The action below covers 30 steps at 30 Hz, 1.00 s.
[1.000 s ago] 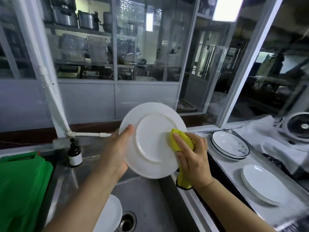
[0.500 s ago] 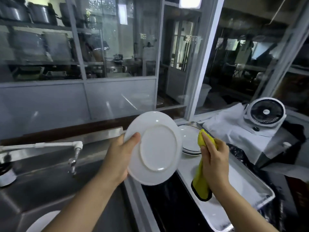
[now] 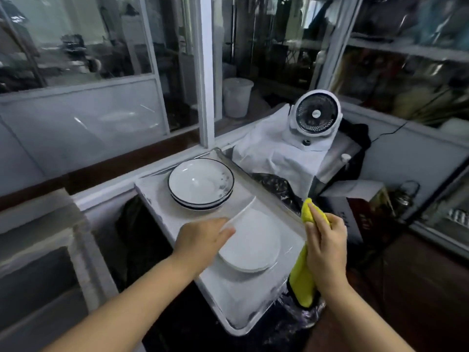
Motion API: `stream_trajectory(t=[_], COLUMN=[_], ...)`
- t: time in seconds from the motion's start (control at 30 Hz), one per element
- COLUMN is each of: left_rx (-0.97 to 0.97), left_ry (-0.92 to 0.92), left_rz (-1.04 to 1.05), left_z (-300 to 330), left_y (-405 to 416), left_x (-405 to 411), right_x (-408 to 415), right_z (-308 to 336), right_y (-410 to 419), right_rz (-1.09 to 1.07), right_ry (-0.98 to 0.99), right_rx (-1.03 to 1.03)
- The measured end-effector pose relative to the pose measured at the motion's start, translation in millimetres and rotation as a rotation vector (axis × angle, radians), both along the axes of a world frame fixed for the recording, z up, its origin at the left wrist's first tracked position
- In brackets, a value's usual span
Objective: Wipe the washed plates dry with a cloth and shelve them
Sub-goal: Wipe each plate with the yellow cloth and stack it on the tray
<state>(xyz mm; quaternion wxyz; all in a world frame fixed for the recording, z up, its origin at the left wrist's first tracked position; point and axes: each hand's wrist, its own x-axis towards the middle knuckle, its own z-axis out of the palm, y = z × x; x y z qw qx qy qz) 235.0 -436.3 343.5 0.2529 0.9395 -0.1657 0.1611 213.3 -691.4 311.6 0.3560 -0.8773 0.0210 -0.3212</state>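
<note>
tray (image 3: 229, 295) | rimmed bowls (image 3: 201, 183) behind plate stack (image 3: 250, 246) | fan (image 3: 317, 113) beyond

bowls (image 3: 201, 183) behind plates (image 3: 250, 246) on tray (image 3: 229, 295)

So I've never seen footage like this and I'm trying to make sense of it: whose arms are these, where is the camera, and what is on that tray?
There is no machine here. A person wears a wide-angle camera on the head, so you look down at their own two arms. The left hand grips a white plate, blurred by motion, above a stack of plain white plates. The right hand holds a yellow cloth. Both stacks sit on a metal tray; the farther one is dark-rimmed plates. Behind stands a small white fan.
</note>
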Motion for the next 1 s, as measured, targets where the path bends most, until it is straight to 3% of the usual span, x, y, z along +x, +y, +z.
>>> stream_trajectory(t=[0.17,0.37,0.53,0.7,1.0], left_rx=[0.310,0.417,0.468,0.492,0.497], left_ry=[-0.221,-0.463,-0.533,-0.544,-0.229], left_rz=[-0.214,-0.338,-0.364,-0.385,-0.355], left_z=[-55.0,-112.3,-130.0,-139.4,-159.2], left_y=[-34.2,-51.7,-57.0,-62.9,-74.4], left_x=[32.1,53.6,55.8,57.4,49.0], right_x=[-1.0,-1.0,0.5,4.3,9.4], right_z=[-18.7,-36.2,-42.3,-47.7,-58.4], right_y=[-20.8,-31.7,-34.1,-33.9,-29.8], right_rz=[-0.031,-0.050,-0.049,-0.044,-0.049], right_ry=[0.032,0.091,0.114,0.122,0.165], right_rx=[0.021,0.072,0.108,0.106,0.084])
